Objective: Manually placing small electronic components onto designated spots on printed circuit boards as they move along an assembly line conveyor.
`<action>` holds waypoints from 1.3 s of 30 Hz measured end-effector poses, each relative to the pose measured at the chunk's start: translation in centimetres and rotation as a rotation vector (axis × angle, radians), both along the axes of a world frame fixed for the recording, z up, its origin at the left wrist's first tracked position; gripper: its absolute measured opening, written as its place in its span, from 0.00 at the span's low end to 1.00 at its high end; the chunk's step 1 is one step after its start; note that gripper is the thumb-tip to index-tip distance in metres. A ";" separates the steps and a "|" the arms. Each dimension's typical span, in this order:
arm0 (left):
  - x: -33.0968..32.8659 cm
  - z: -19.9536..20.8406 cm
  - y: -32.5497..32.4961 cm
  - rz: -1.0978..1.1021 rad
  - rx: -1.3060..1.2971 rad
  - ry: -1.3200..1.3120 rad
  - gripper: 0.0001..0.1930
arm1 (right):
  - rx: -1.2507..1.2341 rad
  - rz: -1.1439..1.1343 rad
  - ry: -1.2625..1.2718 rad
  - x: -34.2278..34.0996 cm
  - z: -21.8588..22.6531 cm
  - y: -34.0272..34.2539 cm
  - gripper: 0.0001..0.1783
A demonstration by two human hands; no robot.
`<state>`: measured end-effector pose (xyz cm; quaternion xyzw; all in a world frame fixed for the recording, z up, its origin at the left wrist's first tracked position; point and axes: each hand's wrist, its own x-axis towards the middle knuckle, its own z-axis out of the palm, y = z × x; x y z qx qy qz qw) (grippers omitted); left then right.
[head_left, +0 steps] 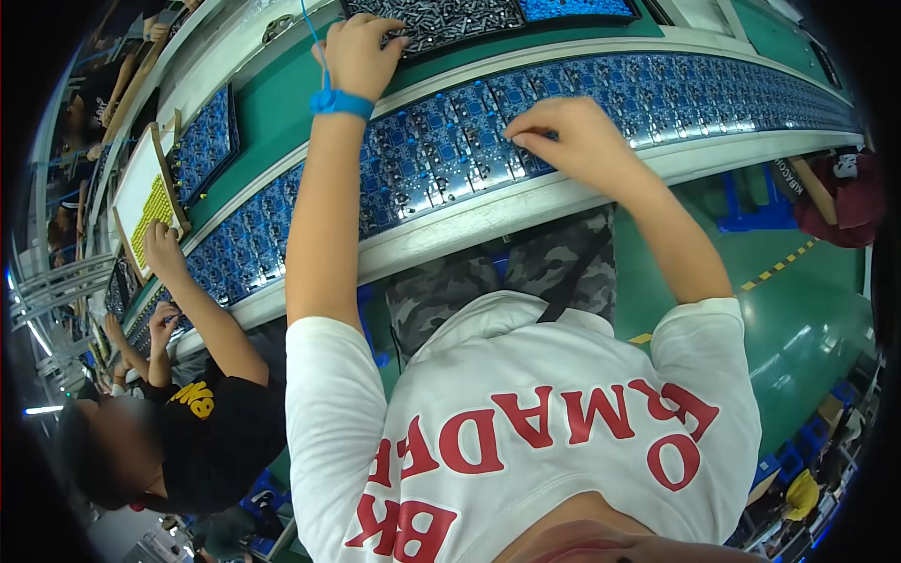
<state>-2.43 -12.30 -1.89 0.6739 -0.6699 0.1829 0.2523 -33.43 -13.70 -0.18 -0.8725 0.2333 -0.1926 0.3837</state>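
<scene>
My left hand (pixel 361 54), with a blue wrist strap (pixel 340 103) and cord, reaches to the near left edge of a black tray of small dark cylindrical components (pixel 450 26). Its fingers are curled in toward the thumb; anything between the tips is too small to make out. Over a long row of blue circuit boards (pixel 441 141), my right hand (pixel 577 141) is closed in a pinch. A tiny dark spot shows at its fingertips, but I cannot tell what it is. The boards carry many small parts and lie edge to edge along the line.
Blue components (pixel 577 9) fill a tray section at the back. Pale rails (pixel 469 202) border the board line. At left, a co-worker's hand (pixel 161 249) is at a white tray of yellow parts (pixel 150 220). Another person in dark red (pixel 849 197) is at far right.
</scene>
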 end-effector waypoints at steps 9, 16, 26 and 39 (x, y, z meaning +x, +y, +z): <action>1.3 -3.0 -3.5 0.002 0.063 -0.107 0.06 | -0.355 0.048 0.183 1.5 -0.7 1.1 0.07; 0.6 -2.8 -2.3 0.063 -0.005 -0.152 0.07 | -0.472 0.122 0.195 2.3 -0.7 0.9 0.05; -7.1 3.3 7.6 -0.230 0.315 0.721 0.09 | -0.533 0.104 0.185 2.0 -0.8 1.0 0.05; -6.5 1.4 13.1 -0.237 0.503 1.375 0.09 | -0.600 0.168 0.129 2.1 -1.4 0.7 0.02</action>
